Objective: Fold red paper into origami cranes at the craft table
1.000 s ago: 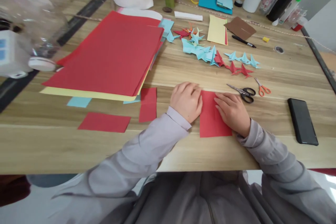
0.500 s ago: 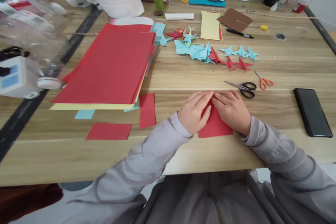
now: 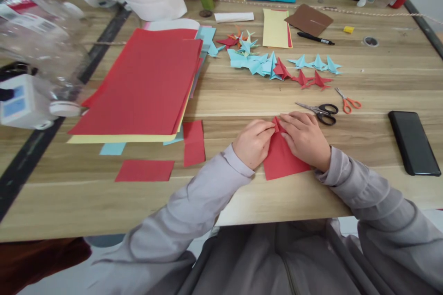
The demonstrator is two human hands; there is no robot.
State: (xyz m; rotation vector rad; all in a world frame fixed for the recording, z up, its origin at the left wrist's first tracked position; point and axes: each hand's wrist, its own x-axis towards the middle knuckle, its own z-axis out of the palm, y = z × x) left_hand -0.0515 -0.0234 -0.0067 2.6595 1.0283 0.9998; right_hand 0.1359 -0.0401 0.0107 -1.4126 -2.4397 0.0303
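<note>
A red paper sheet (image 3: 282,161) lies on the wooden table (image 3: 242,97) right in front of me, its far end folded up into a point. My left hand (image 3: 254,143) pinches the paper's left far corner with curled fingers. My right hand (image 3: 306,140) presses on its right side, fingertips meeting the left hand's at the fold. Both grey sleeves reach in from below.
Black scissors (image 3: 320,111) and small orange scissors (image 3: 348,101) lie just beyond my right hand, a black phone (image 3: 413,142) at right. A stack of large red sheets (image 3: 145,85) and red offcuts (image 3: 194,142) lie left. Folded blue and red paper shapes (image 3: 277,67) sit farther back.
The flat red sheet has had its far corners folded inward to a point. Both hands moved together at the top of the paper, and the view shifted slightly.
</note>
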